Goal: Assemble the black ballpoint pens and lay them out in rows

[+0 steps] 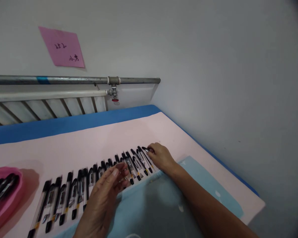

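A long row of black-and-clear pens [89, 185] lies side by side on a pale pink sheet [94, 142]. My left hand [104, 195] rests over the middle of the row, its fingers stretched out flat and touching the pens. My right hand [161, 157] is at the right end of the row, with curled fingers pinching the end pen [146, 149]. A light blue plastic folder [169, 198] lies under both forearms, with its far edge beneath the pens' near ends.
A pink tray [5, 198] holding more pens sits at the left edge. The pink sheet covers a blue tabletop [64, 124] set into a corner of grey walls. Behind it run a metal pipe [72, 80] and a radiator [44, 107]. A pink note [62, 47] sticks to the wall.
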`<action>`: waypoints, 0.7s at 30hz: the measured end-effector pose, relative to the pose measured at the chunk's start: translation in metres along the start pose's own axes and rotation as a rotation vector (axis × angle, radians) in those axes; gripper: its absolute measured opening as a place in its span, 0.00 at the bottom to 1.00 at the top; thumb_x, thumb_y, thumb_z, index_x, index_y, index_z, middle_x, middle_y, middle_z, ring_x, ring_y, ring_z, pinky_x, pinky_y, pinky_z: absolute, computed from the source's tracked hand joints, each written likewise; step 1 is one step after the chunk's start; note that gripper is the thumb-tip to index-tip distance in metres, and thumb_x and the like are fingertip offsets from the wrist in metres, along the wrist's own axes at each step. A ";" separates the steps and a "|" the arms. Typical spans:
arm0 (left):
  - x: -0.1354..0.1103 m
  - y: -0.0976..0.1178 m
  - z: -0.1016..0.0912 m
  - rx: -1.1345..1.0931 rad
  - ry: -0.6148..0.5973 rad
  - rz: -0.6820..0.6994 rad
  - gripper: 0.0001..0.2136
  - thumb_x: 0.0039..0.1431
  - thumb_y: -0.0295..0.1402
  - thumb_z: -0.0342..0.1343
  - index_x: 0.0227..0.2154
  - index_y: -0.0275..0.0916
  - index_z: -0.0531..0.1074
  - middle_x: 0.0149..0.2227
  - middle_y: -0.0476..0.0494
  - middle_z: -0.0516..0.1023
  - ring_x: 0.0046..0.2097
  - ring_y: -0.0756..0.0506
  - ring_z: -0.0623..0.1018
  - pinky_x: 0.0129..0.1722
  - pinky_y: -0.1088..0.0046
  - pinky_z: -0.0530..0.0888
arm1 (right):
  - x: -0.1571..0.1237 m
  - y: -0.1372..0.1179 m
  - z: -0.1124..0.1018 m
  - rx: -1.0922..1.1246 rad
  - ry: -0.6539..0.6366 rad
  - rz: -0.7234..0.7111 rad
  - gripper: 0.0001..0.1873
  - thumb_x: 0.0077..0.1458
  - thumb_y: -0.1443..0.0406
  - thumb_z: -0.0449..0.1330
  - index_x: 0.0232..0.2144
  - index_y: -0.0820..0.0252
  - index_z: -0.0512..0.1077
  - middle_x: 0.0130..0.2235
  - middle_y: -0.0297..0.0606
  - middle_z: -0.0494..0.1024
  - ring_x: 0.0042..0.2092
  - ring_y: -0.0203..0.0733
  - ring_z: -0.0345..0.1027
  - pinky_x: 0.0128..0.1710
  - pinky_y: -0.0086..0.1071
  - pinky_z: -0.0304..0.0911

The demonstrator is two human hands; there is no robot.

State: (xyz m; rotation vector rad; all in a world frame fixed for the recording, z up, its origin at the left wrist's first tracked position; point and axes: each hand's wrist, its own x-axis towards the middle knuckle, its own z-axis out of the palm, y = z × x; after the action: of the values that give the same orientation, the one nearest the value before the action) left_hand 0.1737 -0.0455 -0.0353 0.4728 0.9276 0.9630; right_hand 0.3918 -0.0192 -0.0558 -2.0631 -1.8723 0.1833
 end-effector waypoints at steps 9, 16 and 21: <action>-0.002 0.002 0.001 0.001 0.019 -0.029 0.15 0.44 0.36 0.61 0.36 0.35 0.73 0.44 0.35 0.74 0.42 0.42 0.74 0.37 0.67 0.72 | -0.011 -0.009 -0.011 -0.036 -0.093 0.016 0.10 0.51 0.66 0.50 0.33 0.63 0.70 0.33 0.40 0.71 0.34 0.37 0.62 0.34 0.27 0.52; -0.001 0.004 -0.001 0.000 -0.008 0.016 0.17 0.41 0.38 0.62 0.35 0.35 0.74 0.41 0.36 0.75 0.39 0.43 0.75 0.35 0.68 0.71 | -0.013 -0.009 -0.011 0.021 -0.104 -0.007 0.12 0.49 0.68 0.51 0.36 0.62 0.70 0.34 0.39 0.72 0.35 0.36 0.63 0.34 0.27 0.53; -0.003 0.013 -0.002 0.003 0.010 0.033 0.17 0.42 0.37 0.62 0.35 0.34 0.73 0.41 0.36 0.75 0.41 0.42 0.74 0.36 0.69 0.71 | -0.013 -0.009 -0.012 0.035 -0.073 0.018 0.13 0.51 0.67 0.50 0.36 0.63 0.71 0.35 0.40 0.73 0.36 0.36 0.64 0.36 0.27 0.54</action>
State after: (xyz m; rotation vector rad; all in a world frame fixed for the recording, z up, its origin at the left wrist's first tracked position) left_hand 0.1649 -0.0412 -0.0259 0.4877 0.9328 0.9945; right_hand 0.3853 -0.0331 -0.0436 -2.0763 -1.8798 0.2969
